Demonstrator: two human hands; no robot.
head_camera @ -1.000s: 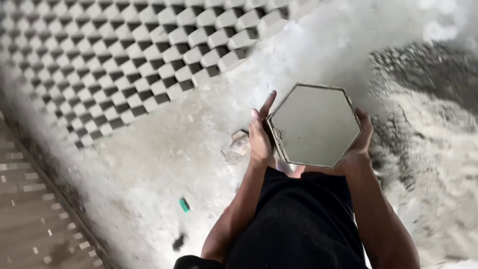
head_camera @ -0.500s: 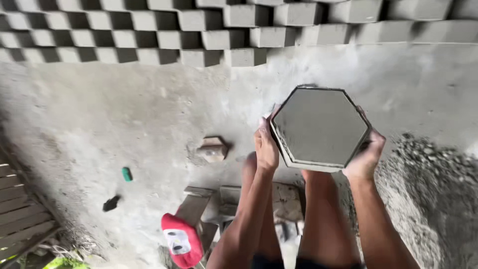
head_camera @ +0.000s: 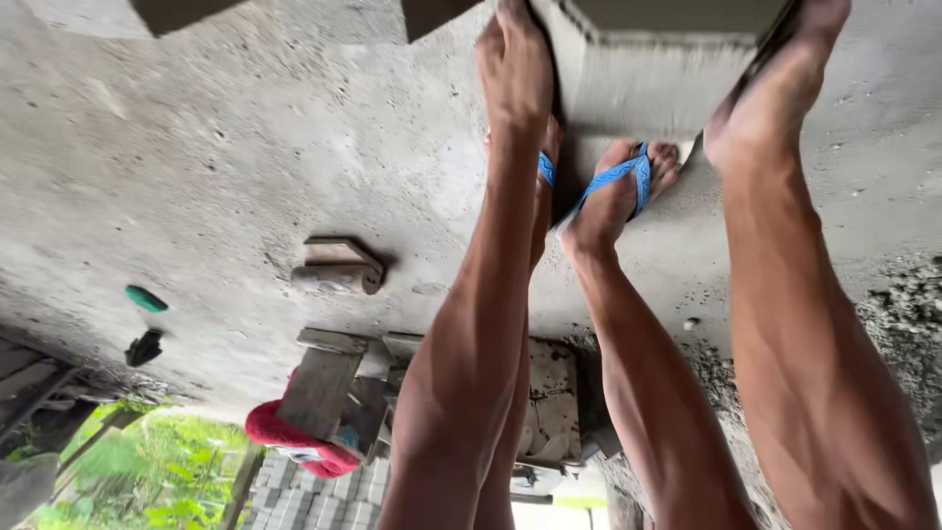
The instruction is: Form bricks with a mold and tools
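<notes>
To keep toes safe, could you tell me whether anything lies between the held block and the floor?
Possibly. The left hand and right hand grip the block directly, but a foot in a blue sandal stands right at its near edge. Whether it is under the block or beside it cannot be told. The floor around shows bare.

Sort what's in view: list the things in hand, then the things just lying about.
In hand:
- grey block, gripped between left hand and right hand

Lying about:
- wooden float
- green object
- small dark object
- red container
- wooden frame
</notes>
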